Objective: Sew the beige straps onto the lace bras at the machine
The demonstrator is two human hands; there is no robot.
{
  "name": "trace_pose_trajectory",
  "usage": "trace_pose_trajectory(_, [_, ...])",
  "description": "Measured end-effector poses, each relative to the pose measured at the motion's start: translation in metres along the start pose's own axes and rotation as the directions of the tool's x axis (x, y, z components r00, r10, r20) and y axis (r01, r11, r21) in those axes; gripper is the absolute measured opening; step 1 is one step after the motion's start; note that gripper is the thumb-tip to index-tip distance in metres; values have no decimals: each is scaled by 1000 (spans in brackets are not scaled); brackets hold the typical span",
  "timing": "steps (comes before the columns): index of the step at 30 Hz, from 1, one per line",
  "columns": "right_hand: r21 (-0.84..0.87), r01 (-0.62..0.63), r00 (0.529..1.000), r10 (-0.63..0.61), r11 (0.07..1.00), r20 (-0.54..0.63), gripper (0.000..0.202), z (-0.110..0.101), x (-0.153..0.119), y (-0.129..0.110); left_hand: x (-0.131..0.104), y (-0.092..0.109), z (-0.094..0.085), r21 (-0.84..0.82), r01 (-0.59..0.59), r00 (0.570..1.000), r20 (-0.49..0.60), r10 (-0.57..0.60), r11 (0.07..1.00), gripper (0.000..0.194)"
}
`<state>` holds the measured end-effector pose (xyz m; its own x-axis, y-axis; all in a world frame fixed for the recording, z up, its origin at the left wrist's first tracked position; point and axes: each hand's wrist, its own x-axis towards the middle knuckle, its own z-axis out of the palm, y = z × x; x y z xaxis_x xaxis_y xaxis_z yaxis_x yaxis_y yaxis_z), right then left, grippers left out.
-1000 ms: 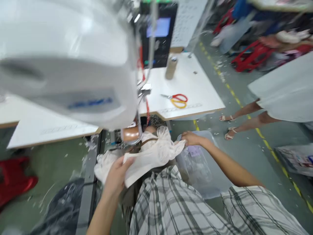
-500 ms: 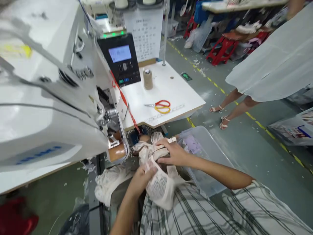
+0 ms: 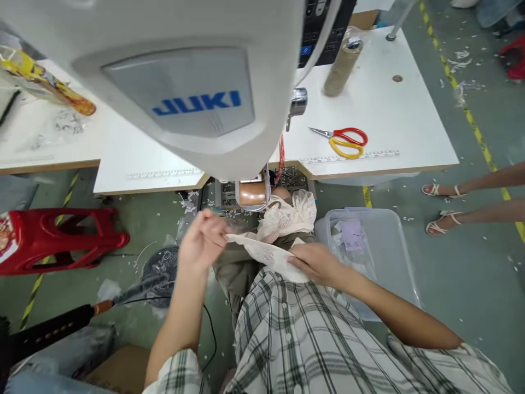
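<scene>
My left hand is closed, its curled fingers at the left end of a white lace piece. The piece stretches across my lap, and my right hand pinches its right end. Just beyond it, more white lace garments lie on my thighs, below the sewing machine's arm end. The large white machine head hangs over the table, left of center. On the white tabletop rest scissors with red and yellow handles.
A thread cone stands behind the scissors. A clear plastic bin sits at my right, and a red stool at my left. Another person's feet are on the floor at the right. A yellow package lies back left.
The view has swung left and down. My left hand has moved away from my right, and the lace piece is now drawn out between them instead of bunched together.
</scene>
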<state>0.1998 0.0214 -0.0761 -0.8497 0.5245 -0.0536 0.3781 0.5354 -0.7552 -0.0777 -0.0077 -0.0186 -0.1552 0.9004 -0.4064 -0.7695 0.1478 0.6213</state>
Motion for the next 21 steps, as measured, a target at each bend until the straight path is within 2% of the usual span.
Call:
trace_pose_trajectory(3, [-51,-6,999,9,999,52,51,-14,2,5,-1,50,-15,-184,-208,973,-140,184,961,33])
trace_pose_trajectory(6, [-40,-57,993,61,998,101,46,-31,0,11,-1,84,-30,-193,-327,928,-250,276,925,45])
trace_pose_trajectory(10, [187,-216,976,207,958,67,38,-40,-2,17,5,105,-57,-130,-378,877,-368,309,917,55])
trace_pose_trajectory(12, [308,-285,946,319,908,-63,34,-35,-3,18,9,109,-72,-89,-354,867,-404,291,931,52])
trace_pose_trajectory(13, [370,-303,904,388,878,-181,33,-30,-2,19,10,110,-78,-61,-342,862,-417,287,938,49])
trace_pose_trajectory(14, [438,-297,833,454,849,-315,34,-23,-2,20,10,111,-84,-30,-330,859,-424,287,944,46])
trace_pose_trajectory(16, [546,-224,631,548,807,-550,41,-9,0,22,10,108,-90,32,-307,864,-409,293,951,42])
trace_pose_trajectory(17, [564,-186,539,564,805,-626,43,-3,2,23,10,104,-89,59,-292,874,-389,292,954,41])
trace_pose_trajectory(18, [554,-172,489,558,815,-670,43,2,3,24,9,98,-87,89,-267,888,-365,281,960,40])
trace_pose_trajectory(19, [524,-184,493,539,832,-683,40,6,6,23,8,91,-83,120,-234,905,-337,261,965,40])
trace_pose_trajectory(20, [486,-208,548,513,849,-661,37,8,9,21,7,82,-77,152,-198,922,-306,236,968,39])
trace_pose_trajectory(21, [447,-228,628,481,865,-611,33,8,13,18,6,72,-70,184,-163,939,-272,210,969,38])
